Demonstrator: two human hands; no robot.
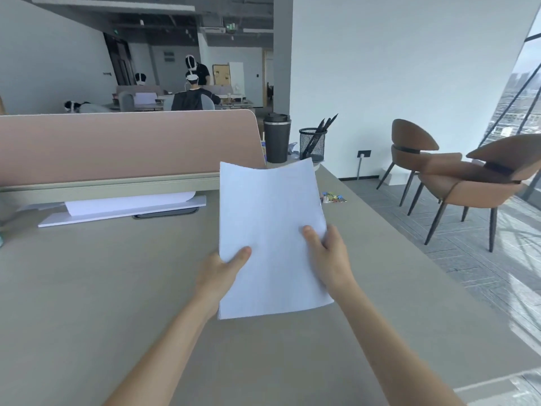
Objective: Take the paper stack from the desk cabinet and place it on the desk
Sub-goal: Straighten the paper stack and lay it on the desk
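Observation:
A white paper stack [269,230] is held above the grey-beige desk [102,288], its far edge curling upward. My left hand [222,271] grips its left edge, thumb on top. My right hand [330,256] grips its right edge, thumb pressed on the top sheet. The lower part of the stack hangs between my two forearms. The desk cabinet is not in view.
A pink divider panel [126,142] runs along the desk's back, with a white board and sheets [123,208] under it. A dark tumbler [276,137], mesh pen holder [313,143] and coloured clips [333,197] stand at the far right. Brown chairs [468,177] sit beyond the desk's right edge. People work in the background.

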